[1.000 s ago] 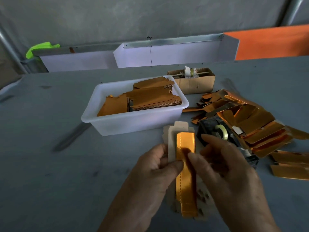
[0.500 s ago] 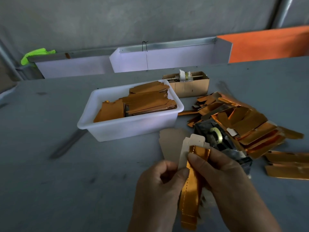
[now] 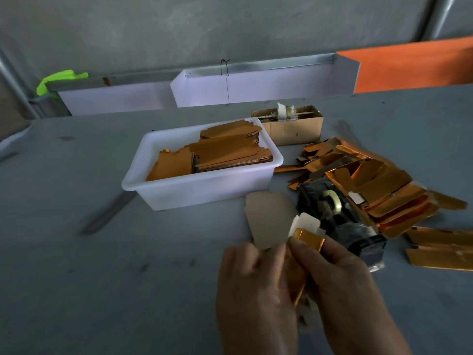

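Both my hands hold one flat carton blank [image 3: 268,221], gold foil on one face and plain grey-brown card on the other. My left hand [image 3: 253,290] grips its left side, fingers curled round the card. My right hand [image 3: 340,280] pinches the folded gold panel [image 3: 308,238] with thumb and fingers. The blank stands partly folded, its plain flap raised toward the tub. Most of its lower part is hidden between my hands.
A white plastic tub [image 3: 204,190] with stacked gold blanks stands ahead. A black tape dispenser [image 3: 337,216] sits right of my hands, beside a loose pile of gold blanks [image 3: 384,190]. A small cardboard box [image 3: 291,129] is behind. White trays [image 3: 256,85] line the far edge.
The blank lay flat with its gold strip facing up; now it is folded over and turned, its plain flap raised. My hands have closed in together around it.
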Demonstrator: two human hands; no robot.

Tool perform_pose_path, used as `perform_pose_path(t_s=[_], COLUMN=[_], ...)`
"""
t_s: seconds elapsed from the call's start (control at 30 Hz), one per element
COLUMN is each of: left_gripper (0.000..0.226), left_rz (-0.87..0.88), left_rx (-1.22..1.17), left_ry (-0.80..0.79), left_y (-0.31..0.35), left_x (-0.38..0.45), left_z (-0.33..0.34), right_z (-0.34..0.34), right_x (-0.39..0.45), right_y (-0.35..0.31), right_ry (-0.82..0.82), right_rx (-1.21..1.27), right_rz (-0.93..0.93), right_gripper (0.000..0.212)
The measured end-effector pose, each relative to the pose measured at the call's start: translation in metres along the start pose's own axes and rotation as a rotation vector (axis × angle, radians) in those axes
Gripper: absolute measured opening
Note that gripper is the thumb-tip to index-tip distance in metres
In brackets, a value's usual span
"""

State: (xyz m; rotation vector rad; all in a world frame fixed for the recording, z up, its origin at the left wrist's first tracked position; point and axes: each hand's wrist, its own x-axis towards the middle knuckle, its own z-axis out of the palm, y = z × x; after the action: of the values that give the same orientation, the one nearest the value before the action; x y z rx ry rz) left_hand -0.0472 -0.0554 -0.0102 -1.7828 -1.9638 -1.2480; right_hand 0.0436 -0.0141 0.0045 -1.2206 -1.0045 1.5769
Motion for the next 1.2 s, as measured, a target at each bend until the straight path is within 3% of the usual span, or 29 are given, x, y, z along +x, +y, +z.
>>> perform_pose_path(t_s=[0.07,0.13,0.23,0.33,0.4,0.5,0.57,0.63,0.73,0.83,0.9,0.97,1.03,1.1,1.2], left_gripper=[0.03,0.035,0.049,0.028,0.018,0.021,0.018,0.017,0.009,0.023,0.02,0.018,0.019,0.016,0.004], left_rz=[0.147,0.169,0.154,0.155,0.05,-0.454,-0.732,-0.855,-0.918,-0.804,-0.711,-0.602,-0.392,-0.164,0.052], left_rx=[0.252,0.401,0.457,0.363,0.173,-0.357,-0.633,-0.875,-1.008,-0.851,-0.773,-0.691,-0.503,-0.367,-0.267], left_ry=[0.015,0.021,-0.098,-0.096,-0.201,-0.309,-0.477,-0.621,-0.54,-0.456,-0.444,-0.47,-0.497,-0.5,-0.594], left_y=[0.004,0.005,0.011,0.016,0.012,0.004,-0.003,-0.003,0.006,0.015,0.018,0.02,0.02,0.021,0.028], left_x=[-0.008,-0.01,-0.019,-0.018,-0.018,-0.012,-0.003,0.005,0.008,0.004,0.003,0.003,0.003,0.005,0.008], left_z=[0.003,0.005,0.009,0.007,0.001,-0.007,-0.015,-0.021,-0.017,-0.009,-0.008,-0.008,-0.009,-0.008,-0.002], right_z=[0.002,0.001,-0.004,-0.008,-0.012,-0.015,-0.017,-0.02,-0.022,-0.023,-0.031,-0.05,-0.074,-0.092,-0.103], right_x=[-0.003,-0.005,-0.009,-0.01,-0.008,-0.008,-0.01,-0.011,-0.013,-0.016,-0.018,-0.015,-0.005,0.011,0.028], right_y=[0.0,-0.002,-0.005,0.0,0.005,0.005,0.0,-0.005,-0.007,-0.005,-0.009,-0.016,-0.029,-0.037,-0.035], right_ry=[-0.011,-0.015,-0.012,-0.028,-0.018,-0.066,-0.115,-0.131,-0.084,0.014,0.061,0.194,0.345,0.317,0.069], right_rx=[0.016,0.01,-0.047,-0.089,-0.074,0.014,0.071,0.092,0.056,-0.064,-0.216,-0.426,-0.572,-0.673,-0.626], right_rz=[0.024,0.018,-0.001,-0.027,-0.016,-0.017,-0.04,-0.075,-0.153,-0.224,-0.305,-0.47,-0.597,-0.515,-0.203], right_gripper=[0.01,0.016,0.027,0.02,0.013,0.011,0.018,0.022,0.018,0.009,0.015,0.022,0.008,0.005,0.009])
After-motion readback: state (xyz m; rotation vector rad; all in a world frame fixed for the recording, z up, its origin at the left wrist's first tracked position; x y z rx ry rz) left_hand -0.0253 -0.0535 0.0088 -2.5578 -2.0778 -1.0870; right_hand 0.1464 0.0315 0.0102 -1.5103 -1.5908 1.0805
